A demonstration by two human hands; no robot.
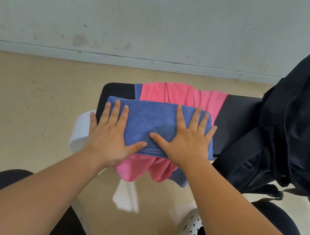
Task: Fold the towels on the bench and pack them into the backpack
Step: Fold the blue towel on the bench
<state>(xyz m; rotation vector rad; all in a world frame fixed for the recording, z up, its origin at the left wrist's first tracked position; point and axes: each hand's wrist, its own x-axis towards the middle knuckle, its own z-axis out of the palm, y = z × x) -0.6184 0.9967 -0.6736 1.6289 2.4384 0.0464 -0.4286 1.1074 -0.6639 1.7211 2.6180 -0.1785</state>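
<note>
— What's cut off?
— The black fabric backpack (303,121), at the right edge.
— Hands?
— Flat-fingered, left hand (110,136) and right hand (186,143) press folded blue terry towel (149,120), centre, over crumpled pink towel (174,94) on black padded surface (236,114).

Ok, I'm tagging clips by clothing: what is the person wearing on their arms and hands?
Nothing visible. The left hand and right hand show no gloves, rings, watch or bracelet, and no sleeve shows anywhere up to the frame's edge.
</note>
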